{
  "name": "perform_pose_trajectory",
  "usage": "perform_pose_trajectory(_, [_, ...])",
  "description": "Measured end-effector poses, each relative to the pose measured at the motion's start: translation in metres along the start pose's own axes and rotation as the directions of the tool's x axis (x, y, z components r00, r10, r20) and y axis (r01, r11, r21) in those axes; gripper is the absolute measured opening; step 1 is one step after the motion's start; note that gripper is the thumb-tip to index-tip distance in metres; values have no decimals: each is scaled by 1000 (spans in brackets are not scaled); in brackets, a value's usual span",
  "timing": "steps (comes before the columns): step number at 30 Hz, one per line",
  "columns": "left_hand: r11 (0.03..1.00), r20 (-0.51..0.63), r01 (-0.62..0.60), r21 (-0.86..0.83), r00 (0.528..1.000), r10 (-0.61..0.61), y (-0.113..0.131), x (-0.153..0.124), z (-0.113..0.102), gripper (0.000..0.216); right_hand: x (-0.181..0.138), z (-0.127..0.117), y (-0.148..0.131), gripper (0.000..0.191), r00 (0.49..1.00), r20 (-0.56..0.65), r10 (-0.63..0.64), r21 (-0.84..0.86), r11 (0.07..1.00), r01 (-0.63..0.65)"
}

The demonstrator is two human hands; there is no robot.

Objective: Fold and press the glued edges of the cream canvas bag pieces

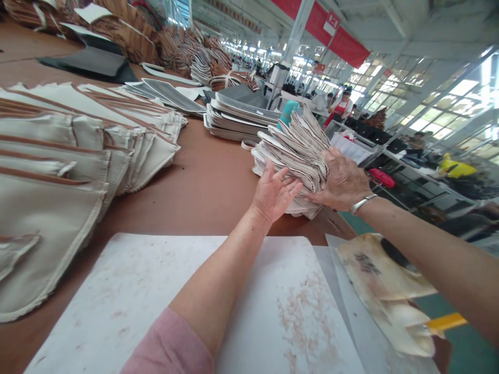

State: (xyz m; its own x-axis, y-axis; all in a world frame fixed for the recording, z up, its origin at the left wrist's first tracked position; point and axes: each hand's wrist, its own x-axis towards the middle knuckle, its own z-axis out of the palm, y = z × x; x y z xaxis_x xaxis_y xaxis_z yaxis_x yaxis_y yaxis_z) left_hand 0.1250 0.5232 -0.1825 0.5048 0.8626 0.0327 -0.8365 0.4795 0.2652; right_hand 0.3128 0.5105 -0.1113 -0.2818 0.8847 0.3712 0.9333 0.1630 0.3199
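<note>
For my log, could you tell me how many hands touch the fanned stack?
2: the left hand on the near side of the stack, the right hand on its right side. None seem hidden.

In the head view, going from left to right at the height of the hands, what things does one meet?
Cream fabric pieces → left hand → fanned stack of pieces → right hand.

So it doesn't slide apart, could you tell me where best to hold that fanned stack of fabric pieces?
Probably clamp the stack at its near, lower end from both sides, as left hand and right hand do: its top fans loosely.
</note>
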Motion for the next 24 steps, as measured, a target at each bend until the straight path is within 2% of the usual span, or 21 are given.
perform_pose_trajectory(2, [1000, -13, 14, 7, 1000, -14, 2, 2, 1, 74, 7, 6, 3, 98, 997, -40, 59, 16, 998, -58])
perform_pose_trajectory(4, [1000, -153, -11, 27, 988, 15, 7, 8, 1, 65, 17, 9, 10, 94, 995, -38, 94, 31, 995, -93])
perform_pose_trajectory(7, [993, -425, -95, 64, 898, 114, 9, 20, -6, 54, 32, 8, 23, 91, 994, -11, 107, 37, 994, -106])
perform_pose_trajectory(9, [993, -508, -95, 75, 853, 120, 5, 28, -12, 49, 40, 6, 29, 87, 993, 11, 119, 35, 992, -119])
perform_pose_trajectory(13, [994, -550, -33, 104, 831, 85, -18, 36, -19, 37, 51, 2, 39, 80, 987, 66, 149, 35, 988, -152])
perform_pose_trajectory(19, [970, -630, -44, 241, 753, 190, -38, 38, -22, 37, 59, -2, 45, 73, 981, 120, 150, 50, 986, -156])
perform_pose_trajectory(21, [963, -618, -17, 269, 764, 186, -38, 36, -23, 38, 61, -2, 43, 72, 981, 131, 143, 49, 987, -150])
perform_pose_trajectory(24, [955, -564, 20, 295, 811, 157, -33, 35, -24, 41, 62, -3, 39, 73, 982, 140, 126, 52, 990, -134])
